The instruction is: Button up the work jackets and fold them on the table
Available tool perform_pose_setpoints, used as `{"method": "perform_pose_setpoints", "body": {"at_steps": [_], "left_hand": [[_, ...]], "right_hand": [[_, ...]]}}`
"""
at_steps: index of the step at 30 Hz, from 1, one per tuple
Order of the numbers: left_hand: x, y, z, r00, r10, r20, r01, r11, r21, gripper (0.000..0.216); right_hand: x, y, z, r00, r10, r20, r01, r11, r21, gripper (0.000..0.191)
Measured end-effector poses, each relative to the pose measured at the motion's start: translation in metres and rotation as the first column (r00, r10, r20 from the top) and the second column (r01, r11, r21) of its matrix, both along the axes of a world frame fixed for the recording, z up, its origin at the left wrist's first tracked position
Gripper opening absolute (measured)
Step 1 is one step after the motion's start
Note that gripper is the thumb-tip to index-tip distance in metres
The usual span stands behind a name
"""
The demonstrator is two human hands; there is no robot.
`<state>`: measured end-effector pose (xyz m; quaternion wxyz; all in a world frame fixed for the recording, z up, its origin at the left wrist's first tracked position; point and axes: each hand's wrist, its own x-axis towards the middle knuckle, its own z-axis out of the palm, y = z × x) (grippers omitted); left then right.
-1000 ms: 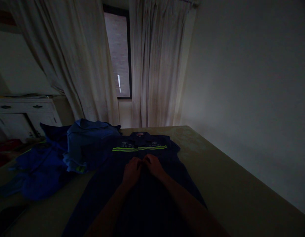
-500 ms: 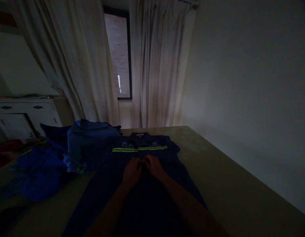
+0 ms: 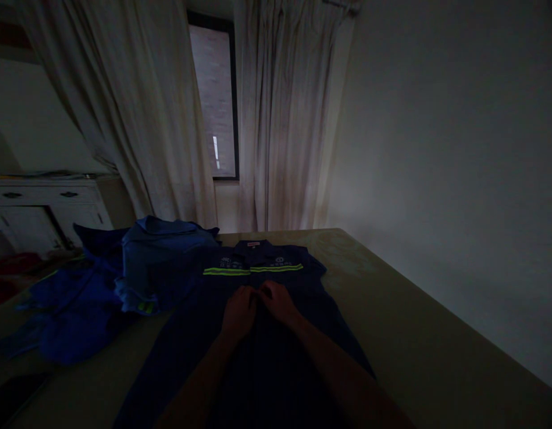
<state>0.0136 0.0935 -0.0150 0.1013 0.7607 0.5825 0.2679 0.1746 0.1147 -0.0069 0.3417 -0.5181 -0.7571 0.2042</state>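
On dim olive table (image 3: 414, 333), curtained window (image 3: 215, 95) beyond.

Two bare, sleeveless forearms

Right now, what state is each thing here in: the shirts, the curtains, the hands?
Dark work shirt: spread flat on the table, front up.
Blue clothes: heaped, unfolded.
Curtains: parted at the window.
Left hand: fingers curled at the shirt's front.
Right hand: likewise, touching the left.
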Motion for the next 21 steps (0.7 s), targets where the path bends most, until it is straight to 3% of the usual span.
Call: {"method": "perform_pose_setpoints", "body": {"at_steps": [8, 21], "left_hand": [[0.001, 0.0031, -0.0015, 1.0, 0.006, -0.015, -0.006, 1.0, 0.002, 0.023], [-0.0005, 0.0036, 0.0002, 0.999, -0.011, 0.049, 0.01, 1.0, 0.022, 0.019]], "right_hand": [[-0.0002, 0.0008, -0.0003, 1.0, -0.007, 0.021, 0.007, 1.0, -0.004, 0.008], [0.0007, 0.0032, -0.006, 1.0, 0.019, 0.022, -0.019, 1.0, 0.004, 0.013]]}}
